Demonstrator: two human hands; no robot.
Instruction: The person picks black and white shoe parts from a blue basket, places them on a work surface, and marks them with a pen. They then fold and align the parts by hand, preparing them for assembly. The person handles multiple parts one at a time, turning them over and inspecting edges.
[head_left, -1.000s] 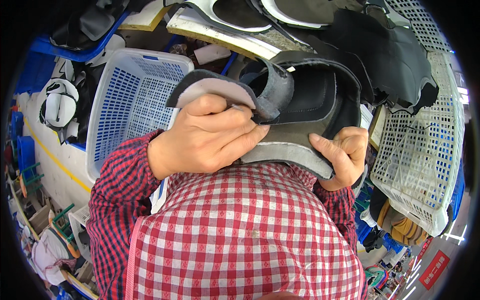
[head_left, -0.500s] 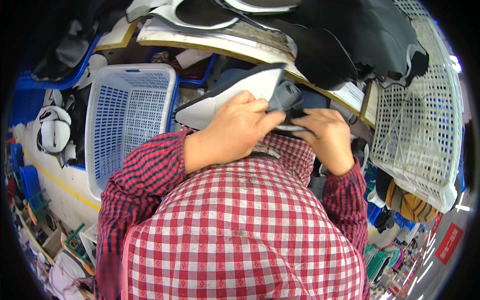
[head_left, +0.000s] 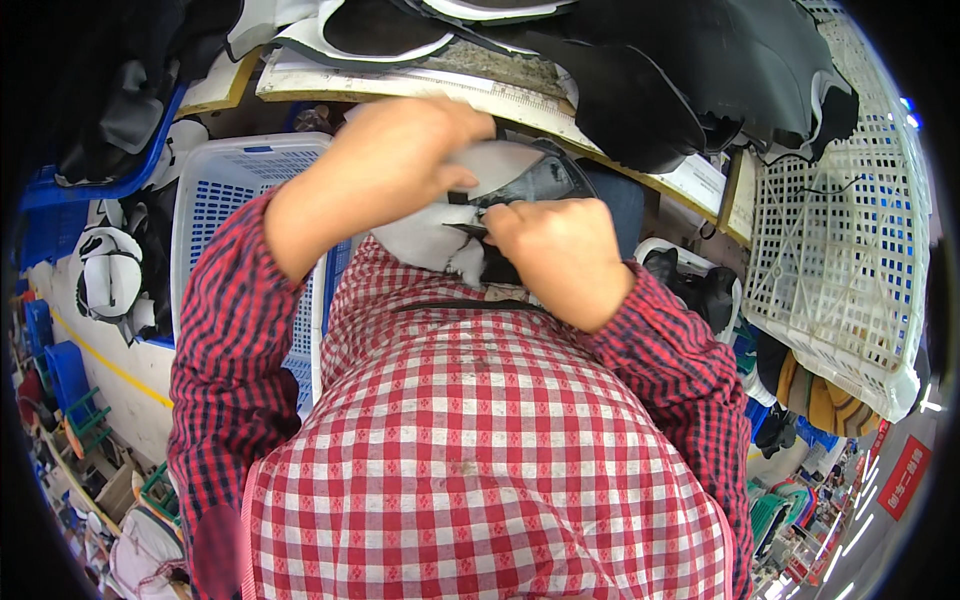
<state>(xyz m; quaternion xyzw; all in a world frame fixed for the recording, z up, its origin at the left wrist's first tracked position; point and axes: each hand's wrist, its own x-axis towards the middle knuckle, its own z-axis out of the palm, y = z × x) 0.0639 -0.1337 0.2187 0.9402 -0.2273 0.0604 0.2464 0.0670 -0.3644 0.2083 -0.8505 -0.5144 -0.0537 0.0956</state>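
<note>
Over my lap lies a shoe upper [head_left: 425, 240], a soft black piece with white lining, partly hidden under my hands. My right hand [head_left: 565, 250] is closed, with its thumb and fingers pinching the upper's near edge around a dark slit. My left hand [head_left: 395, 150] is raised above the upper's far left part, palm down. Its fingers are smeared by motion, so their hold does not show clearly. A glossy dark part [head_left: 545, 180] of the piece shows beyond my right fingers.
A worktable edge [head_left: 500, 95] runs across the far side, piled with black and white uppers [head_left: 660, 80]. A white plastic basket [head_left: 250, 160] stands at my left, and another white basket [head_left: 840, 240] at my right. More white-and-black pieces [head_left: 105, 265] lie at far left.
The upper has been turned and lowered toward my lap. My left hand has lifted up and left, while my right hand has come inward to the left, onto the piece's edge.
</note>
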